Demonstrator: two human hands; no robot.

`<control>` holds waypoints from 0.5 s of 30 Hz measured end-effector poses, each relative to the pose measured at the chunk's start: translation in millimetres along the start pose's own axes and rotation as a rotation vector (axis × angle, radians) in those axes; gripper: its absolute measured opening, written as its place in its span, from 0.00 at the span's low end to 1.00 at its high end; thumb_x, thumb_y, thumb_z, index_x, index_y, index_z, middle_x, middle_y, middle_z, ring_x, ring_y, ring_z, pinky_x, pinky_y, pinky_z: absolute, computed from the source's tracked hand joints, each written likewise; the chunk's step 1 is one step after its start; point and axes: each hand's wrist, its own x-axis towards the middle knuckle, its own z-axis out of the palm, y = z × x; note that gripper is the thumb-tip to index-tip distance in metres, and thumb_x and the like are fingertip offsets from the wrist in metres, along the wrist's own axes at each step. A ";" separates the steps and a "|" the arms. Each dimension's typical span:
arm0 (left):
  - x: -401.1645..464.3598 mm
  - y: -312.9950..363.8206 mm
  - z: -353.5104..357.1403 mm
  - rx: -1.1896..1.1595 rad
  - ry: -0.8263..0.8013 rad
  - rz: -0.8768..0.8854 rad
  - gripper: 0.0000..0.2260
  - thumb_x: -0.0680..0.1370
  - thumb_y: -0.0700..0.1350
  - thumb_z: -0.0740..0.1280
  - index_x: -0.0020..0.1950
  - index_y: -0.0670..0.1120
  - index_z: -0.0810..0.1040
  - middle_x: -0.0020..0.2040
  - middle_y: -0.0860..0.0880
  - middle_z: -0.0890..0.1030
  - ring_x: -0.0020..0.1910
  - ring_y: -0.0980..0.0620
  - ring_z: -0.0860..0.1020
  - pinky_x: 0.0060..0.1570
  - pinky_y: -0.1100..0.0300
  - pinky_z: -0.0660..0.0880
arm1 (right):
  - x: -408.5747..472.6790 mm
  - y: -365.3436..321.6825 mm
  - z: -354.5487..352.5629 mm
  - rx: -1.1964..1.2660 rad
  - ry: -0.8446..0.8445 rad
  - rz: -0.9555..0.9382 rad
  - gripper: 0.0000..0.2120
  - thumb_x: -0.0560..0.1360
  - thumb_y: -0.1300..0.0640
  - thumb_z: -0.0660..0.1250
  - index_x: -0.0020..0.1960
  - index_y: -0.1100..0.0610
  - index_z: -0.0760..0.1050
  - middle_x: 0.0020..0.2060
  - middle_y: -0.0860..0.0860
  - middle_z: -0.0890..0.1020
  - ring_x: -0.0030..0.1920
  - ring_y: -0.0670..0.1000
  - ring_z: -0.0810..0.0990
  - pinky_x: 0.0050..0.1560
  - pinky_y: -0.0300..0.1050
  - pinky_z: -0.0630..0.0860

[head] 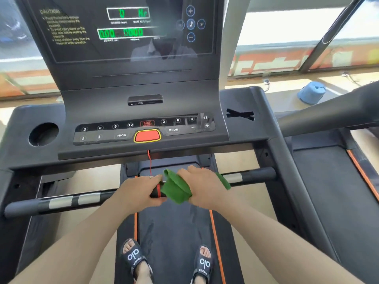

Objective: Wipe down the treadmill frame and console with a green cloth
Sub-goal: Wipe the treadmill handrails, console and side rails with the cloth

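The treadmill frame (272, 144) filled the view, and the crossbar handle (252, 176) running across it serves as the landmark here. Above the crossbar rose the console (143, 111), its display lit with green digits and a red stop button (147, 135) near its lower edge. Below the crossbar lay the running belt (174, 226), where the person stood in black sandals (134, 257).

Both hands met at the middle of the crossbar. The right hand (202, 187) was wrapped around the bar over the green cloth (176, 189), which draped round it with one end showing past the wrist. The left hand (139, 191) curled round the bare bar just beside the cloth, next to the red safety cord (150, 162) hanging from the console.

The step in hand looked like wiping the crossbar; the console appeared not yet reached. The next move probably called for sliding the cloth outward along the bar, which stood clear toward either upright, while keeping off the cord.
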 end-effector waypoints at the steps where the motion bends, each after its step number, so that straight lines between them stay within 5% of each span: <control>1: 0.3 1.8 -3.0 0.016 -0.031 -0.010 0.17 0.75 0.66 0.63 0.50 0.55 0.66 0.43 0.55 0.76 0.43 0.52 0.77 0.40 0.54 0.75 | -16.0 14.2 4.4 -0.056 0.090 -0.010 0.27 0.64 0.56 0.75 0.62 0.51 0.71 0.48 0.51 0.76 0.45 0.58 0.79 0.44 0.51 0.74; 4: -1.5 7.3 -11.1 0.098 -0.106 -0.037 0.18 0.76 0.66 0.62 0.54 0.54 0.66 0.45 0.54 0.75 0.41 0.52 0.75 0.40 0.55 0.72 | -67.6 73.3 4.3 -0.076 0.288 0.083 0.34 0.60 0.64 0.75 0.65 0.53 0.74 0.53 0.53 0.77 0.47 0.59 0.78 0.49 0.51 0.75; 8: 9.9 31.1 -22.1 0.164 -0.107 -0.011 0.22 0.76 0.63 0.63 0.64 0.53 0.68 0.56 0.53 0.74 0.51 0.52 0.74 0.49 0.55 0.72 | -105.2 115.8 -14.2 -0.019 0.218 0.173 0.36 0.61 0.71 0.73 0.68 0.56 0.75 0.62 0.56 0.77 0.55 0.61 0.79 0.53 0.51 0.79; 13: 43.0 89.2 -34.1 0.005 -0.132 0.012 0.30 0.76 0.63 0.63 0.75 0.54 0.62 0.67 0.52 0.72 0.66 0.48 0.73 0.61 0.49 0.73 | -102.6 108.7 -66.0 0.762 0.252 0.392 0.26 0.65 0.73 0.64 0.55 0.50 0.81 0.50 0.45 0.83 0.51 0.46 0.81 0.46 0.35 0.75; 15: 54.8 103.4 -40.5 0.003 -0.073 0.051 0.29 0.78 0.62 0.63 0.76 0.54 0.62 0.69 0.52 0.71 0.66 0.48 0.72 0.62 0.50 0.72 | -94.3 119.9 -92.0 1.133 0.414 0.537 0.20 0.67 0.73 0.69 0.50 0.52 0.83 0.47 0.52 0.87 0.51 0.53 0.85 0.53 0.46 0.81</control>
